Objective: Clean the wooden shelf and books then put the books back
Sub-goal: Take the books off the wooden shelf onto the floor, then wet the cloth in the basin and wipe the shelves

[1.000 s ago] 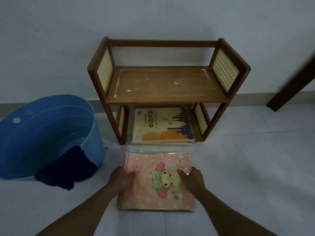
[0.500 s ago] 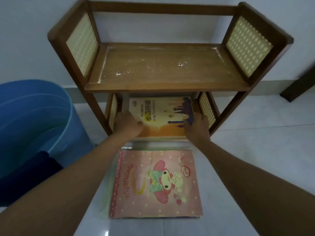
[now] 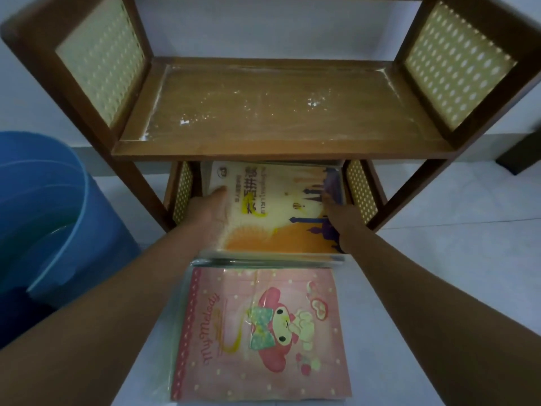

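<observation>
Dim room: pale wall (image 3: 263, 22), white tiled floor (image 3: 439, 250), perhaps a dark door frame (image 3: 524, 156) at right.

Pink book (image 3: 263, 332) on floor (image 3: 439, 259)

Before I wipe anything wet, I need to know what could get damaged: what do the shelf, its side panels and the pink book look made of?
The shelf looks like stained brown wood; grain shows under white dust. Its side panels seem woven cane or a perforated imitation: pale yellow with a regular hole pattern. The pink book looks like printed paper in a clear plastic sleeve, given its glare and wrinkles.
</observation>
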